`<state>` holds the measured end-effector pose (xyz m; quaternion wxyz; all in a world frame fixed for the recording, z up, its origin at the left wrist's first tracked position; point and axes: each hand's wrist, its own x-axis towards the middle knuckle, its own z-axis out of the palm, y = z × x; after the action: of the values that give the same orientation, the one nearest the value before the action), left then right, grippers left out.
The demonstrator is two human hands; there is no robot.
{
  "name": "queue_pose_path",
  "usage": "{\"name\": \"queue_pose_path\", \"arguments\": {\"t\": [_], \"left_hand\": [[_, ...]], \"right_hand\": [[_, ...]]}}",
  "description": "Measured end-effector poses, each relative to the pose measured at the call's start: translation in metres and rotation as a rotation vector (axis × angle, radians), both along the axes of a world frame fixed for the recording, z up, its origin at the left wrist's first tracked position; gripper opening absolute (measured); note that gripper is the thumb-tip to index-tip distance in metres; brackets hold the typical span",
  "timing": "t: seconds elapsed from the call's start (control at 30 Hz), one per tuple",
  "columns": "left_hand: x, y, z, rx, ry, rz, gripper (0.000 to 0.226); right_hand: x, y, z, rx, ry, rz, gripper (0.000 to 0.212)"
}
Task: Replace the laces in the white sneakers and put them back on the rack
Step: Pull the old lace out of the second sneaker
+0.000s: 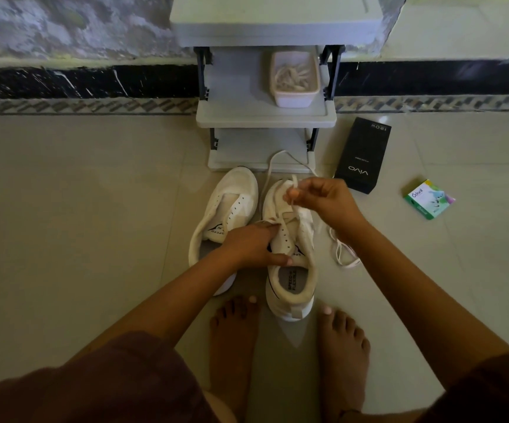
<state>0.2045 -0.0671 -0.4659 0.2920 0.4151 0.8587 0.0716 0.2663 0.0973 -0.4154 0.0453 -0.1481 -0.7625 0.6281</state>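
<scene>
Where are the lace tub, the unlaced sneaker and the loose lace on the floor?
Lace tub [294,100]: head view, front wall.
Unlaced sneaker [238,187]: head view, toe.
Loose lace [348,265]: head view, lower loop.

floor [79,209]: beige tiles | left sneaker [232,196] and right sneaker [290,288] side by side, toes toward rack [265,117] | loose lace [343,254] just right of right sneaker | black box [363,154] beside rack foot | green box [428,199] farther right | bare feet [235,331] near the heels | rack middle shelf: tub [294,100] of laces at right
</scene>
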Motion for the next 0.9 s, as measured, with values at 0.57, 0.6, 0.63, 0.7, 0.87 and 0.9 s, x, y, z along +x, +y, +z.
{"name": "queue_pose_path", "arguments": {"t": [0.57, 0.6, 0.63, 0.7, 0.87, 0.9], "left_hand": [[0.002, -0.001, 0.003, 0.011, 0.000, 0.005, 0.092], [0.002, 0.000, 0.003, 0.009, 0.003, 0.001, 0.092], [0.002, 0.000, 0.002, 0.004, 0.009, -0.002, 0.092], [0.001, 0.001, 0.001, -0.003, 0.017, -0.001, 0.093], [0.001, -0.001, 0.003, 0.000, 0.023, -0.003, 0.090], [0.002, -0.001, 0.004, 0.012, 0.018, -0.003, 0.088]], "right_hand": [[-0.013, -0.022, -0.026, 1.050, -0.488, 0.224, 0.015], [-0.013, -0.017, -0.021, 0.894, -0.454, 0.214, 0.014], [-0.013, -0.012, -0.013, 0.640, -0.407, 0.186, 0.011], [-0.010, -0.006, 0.007, 0.128, -0.253, 0.150, 0.010], [-0.008, -0.004, 0.009, 0.026, -0.190, 0.132, 0.009], [-0.010, -0.004, 0.003, 0.214, -0.260, 0.161, 0.013]]}}
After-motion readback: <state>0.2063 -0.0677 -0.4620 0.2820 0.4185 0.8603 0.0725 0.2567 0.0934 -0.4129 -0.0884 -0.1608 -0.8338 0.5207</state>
